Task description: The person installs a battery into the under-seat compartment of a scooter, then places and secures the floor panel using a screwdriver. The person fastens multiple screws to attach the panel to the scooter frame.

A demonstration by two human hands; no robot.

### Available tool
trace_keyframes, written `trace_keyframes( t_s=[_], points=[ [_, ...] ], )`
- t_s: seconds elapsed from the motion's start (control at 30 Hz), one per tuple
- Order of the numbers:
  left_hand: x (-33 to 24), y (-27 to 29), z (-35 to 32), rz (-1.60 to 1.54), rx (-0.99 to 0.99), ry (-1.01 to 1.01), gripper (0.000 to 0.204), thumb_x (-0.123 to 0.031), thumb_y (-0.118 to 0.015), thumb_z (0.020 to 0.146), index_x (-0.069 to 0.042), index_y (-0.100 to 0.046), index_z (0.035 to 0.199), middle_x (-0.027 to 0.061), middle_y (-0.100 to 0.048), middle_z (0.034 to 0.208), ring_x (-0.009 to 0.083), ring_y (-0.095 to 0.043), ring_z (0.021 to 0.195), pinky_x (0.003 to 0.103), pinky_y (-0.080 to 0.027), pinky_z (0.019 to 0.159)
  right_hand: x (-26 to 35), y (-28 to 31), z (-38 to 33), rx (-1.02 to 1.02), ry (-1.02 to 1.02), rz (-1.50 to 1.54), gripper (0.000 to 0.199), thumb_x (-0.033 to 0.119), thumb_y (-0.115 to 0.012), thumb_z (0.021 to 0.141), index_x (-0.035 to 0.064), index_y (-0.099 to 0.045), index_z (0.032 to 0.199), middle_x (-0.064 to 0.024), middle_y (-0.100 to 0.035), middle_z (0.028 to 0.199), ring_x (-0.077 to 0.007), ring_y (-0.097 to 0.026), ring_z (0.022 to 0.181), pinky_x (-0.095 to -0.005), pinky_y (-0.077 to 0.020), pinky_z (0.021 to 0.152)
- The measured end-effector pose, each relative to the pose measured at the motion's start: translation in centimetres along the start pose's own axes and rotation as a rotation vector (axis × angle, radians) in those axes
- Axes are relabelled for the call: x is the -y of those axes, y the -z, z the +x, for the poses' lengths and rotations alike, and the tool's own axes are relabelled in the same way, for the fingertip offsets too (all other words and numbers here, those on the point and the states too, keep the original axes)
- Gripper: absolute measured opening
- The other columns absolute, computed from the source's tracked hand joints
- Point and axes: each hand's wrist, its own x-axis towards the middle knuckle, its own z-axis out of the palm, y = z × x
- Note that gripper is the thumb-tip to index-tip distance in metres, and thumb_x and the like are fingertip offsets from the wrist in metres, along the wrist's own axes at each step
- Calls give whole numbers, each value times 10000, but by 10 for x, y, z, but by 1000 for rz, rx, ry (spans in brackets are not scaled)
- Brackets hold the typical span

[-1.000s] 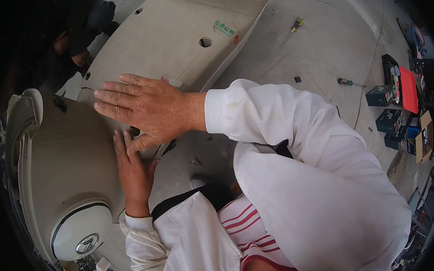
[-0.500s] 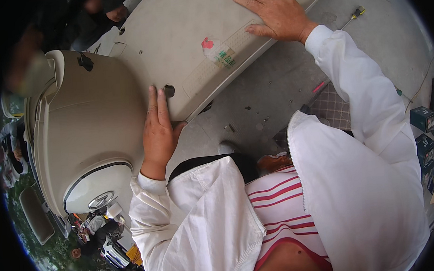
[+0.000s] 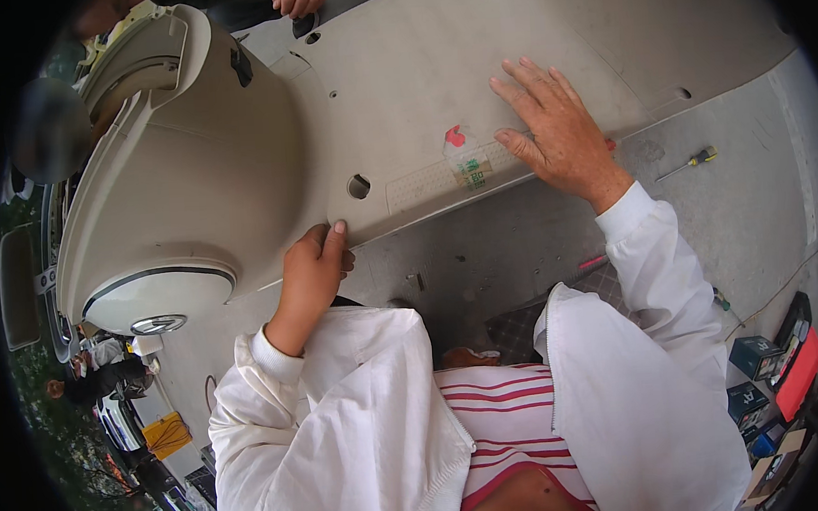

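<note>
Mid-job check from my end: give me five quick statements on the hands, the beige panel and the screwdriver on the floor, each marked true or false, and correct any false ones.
1. The right hand is spread open over the beige panel. True.
2. The left hand is over the middle of the panel. False: it is at the panel's near edge.
3. The yellow-and-black screwdriver lies on the grey floor. True.
4. The red mark is to the right of the right hand. False: it is to the left of that hand.
5. Both hands wear gloves. False: both are bare.
</note>
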Motion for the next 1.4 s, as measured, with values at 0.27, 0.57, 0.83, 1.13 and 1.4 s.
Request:
trace_keyframes(
  t_s=[0.27,0.57,0.83,1.13,1.4],
  points=[
    [-17,1,-10,-590,129,409,806,-634,-507,1017,151,-609,1173,251,-705,1055,328,-734,953,406,-608,826,-11,-4,27,36,-90,33,655,478,-610,983,46,-524,1467,-224,-463,1539,-408,-374,1470,-536,-270,1221],
    [-25,-17,-11,-1138,132,623,971,-621,-556,1002,165,-274,1498,340,-436,1490,440,-530,1340,460,-509,1077,-9,3,33,139,-120,54,662,389,-659,929,80,-510,1494,-193,-438,1570,-409,-365,1471,-542,-261,1215],
    [-34,-69,-5,-1831,-206,538,1157,-583,-651,967,61,76,1597,338,42,1660,460,16,1565,557,-90,1264,5,1,41,155,-87,49,673,325,-665,915,56,-479,1504,-197,-427,1570,-418,-369,1459,-549,-251,1211],
    [-13,-111,-7,-2247,-144,325,1035,-619,-687,924,-55,-152,1607,247,-227,1596,387,-218,1501,627,-232,1195,151,-42,93,408,538,223,801,377,-797,815,20,-494,1465,-190,-475,1506,-399,-420,1418,-552,-314,1185],
    [-36,-127,3,-2313,-438,276,869,-481,-739,946,-53,-274,1542,131,-460,1444,231,-459,1340,417,-359,1148,161,-60,100,453,629,174,732,269,-874,717,41,-574,1345,-168,-549,1365,-392,-492,1351,-541,-389,1155]
  ],
)
